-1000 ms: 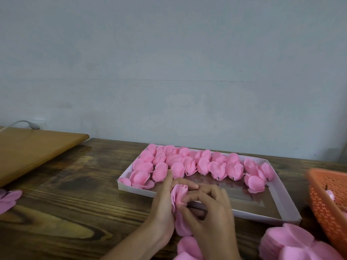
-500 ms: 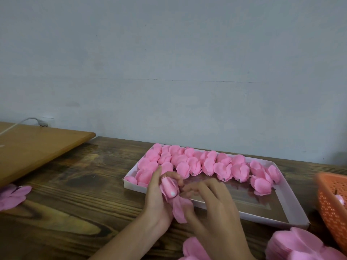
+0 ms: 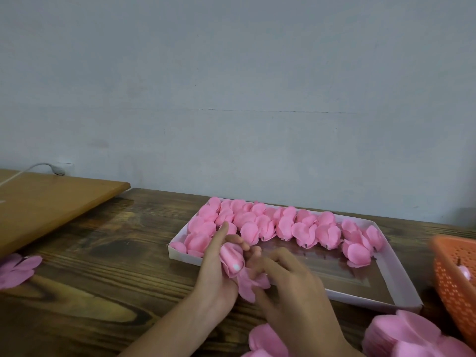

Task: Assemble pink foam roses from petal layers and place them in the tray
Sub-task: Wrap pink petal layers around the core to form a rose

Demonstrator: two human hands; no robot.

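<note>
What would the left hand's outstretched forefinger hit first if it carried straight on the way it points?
Most likely the finished roses in the tray, just past the fingertip of the left hand; depth is unclear, so it might pass over them.

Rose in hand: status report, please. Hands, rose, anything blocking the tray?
Left hand grips the rose bud. Right hand at its loose petal layer, grip blurred. Near half of tray free, nothing in the way.

Left grip [image 3: 219, 269] curled, forefinger out; right grip [image 3: 291, 292] pinching.
</note>
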